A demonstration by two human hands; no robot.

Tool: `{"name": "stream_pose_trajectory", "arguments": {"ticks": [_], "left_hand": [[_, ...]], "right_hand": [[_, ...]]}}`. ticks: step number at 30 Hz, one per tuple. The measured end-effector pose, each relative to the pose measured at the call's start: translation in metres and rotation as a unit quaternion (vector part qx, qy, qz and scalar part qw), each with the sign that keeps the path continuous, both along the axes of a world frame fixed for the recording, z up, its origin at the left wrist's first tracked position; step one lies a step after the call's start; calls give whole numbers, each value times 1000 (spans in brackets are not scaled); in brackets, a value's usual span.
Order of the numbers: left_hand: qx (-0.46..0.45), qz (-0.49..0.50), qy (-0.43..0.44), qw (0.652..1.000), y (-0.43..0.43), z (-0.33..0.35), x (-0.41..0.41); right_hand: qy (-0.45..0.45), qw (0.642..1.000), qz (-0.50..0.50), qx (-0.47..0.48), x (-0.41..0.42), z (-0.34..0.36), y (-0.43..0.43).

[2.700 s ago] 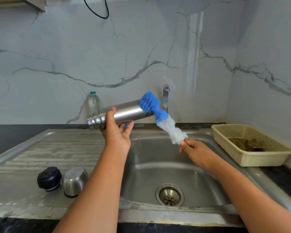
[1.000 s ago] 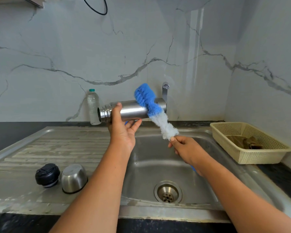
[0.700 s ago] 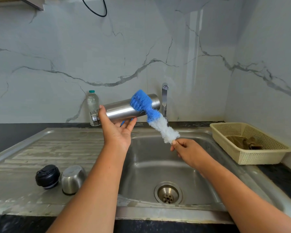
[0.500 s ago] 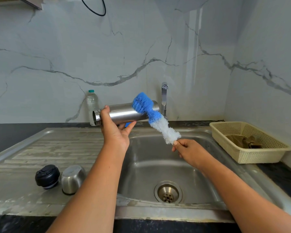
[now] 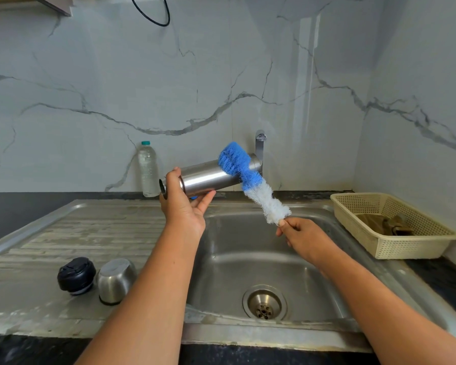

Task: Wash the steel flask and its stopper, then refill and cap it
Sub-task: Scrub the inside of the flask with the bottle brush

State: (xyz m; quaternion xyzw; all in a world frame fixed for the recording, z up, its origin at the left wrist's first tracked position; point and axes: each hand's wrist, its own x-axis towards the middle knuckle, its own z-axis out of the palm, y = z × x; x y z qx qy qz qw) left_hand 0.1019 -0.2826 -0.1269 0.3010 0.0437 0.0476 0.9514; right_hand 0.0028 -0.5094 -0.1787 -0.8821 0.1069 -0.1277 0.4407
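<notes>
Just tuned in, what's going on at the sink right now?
A person holds the steel flask sideways above the sink in the left hand, with its open mouth pointing left. The right hand pinches a bottle brush, whose blue end lies against the flask's outside near the base. The black stopper and steel cup sit on the drainboard.

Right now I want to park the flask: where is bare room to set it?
The ribbed drainboard is bare between the bottle behind and the stopper and cup in front. The basin is bare around the drain. The basket is taken.
</notes>
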Motion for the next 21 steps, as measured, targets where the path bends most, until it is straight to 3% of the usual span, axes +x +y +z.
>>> {"name": "stream_pose_trajectory", "arguments": {"ticks": [3, 9, 15, 21], "left_hand": [[-30, 28, 13, 999, 7, -1, -2], [18, 5, -11, 1000, -6, -2, -9], [-44, 31, 4, 999, 7, -1, -6], [20, 1, -18, 1000, -12, 0, -15]], "right_hand": [[20, 1000, 11, -15, -1, -3, -3], [-6, 1000, -3, 10, 1, 1, 4], [27, 999, 26, -11, -6, 1, 2], [-6, 999, -24, 29, 3, 6, 12]]}}
